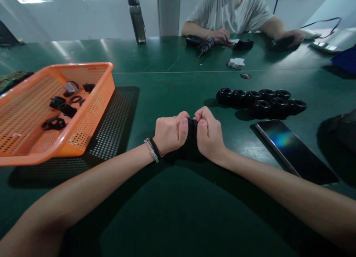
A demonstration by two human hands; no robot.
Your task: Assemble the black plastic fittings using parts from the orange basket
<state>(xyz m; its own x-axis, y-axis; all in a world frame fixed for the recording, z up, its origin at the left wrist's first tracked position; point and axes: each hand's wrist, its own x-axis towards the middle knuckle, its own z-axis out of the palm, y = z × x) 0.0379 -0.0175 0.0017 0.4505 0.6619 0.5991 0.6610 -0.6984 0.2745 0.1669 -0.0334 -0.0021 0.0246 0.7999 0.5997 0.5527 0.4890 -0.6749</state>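
Both hands meet over the middle of the green table, closed on one black ring-shaped or cylindrical part (192, 128). My left hand (170, 134) grips it from the left, thumb on top. From the other side my right hand (210, 136) wraps its fingers round the same part. Only a narrow ridged strip of it shows between the fists; the rest is hidden by the fingers. Several glossy black round fittings with holes in their tops (261, 101) stand clustered beyond my right hand.
An orange perforated basket (97, 118) on the left holds several loose black parts (66, 109). A phone (294, 151) lies right of my right hand. Across the table sits a person (228, 12) near a power drill (200, 44). A bottle (137, 23) stands at the back.
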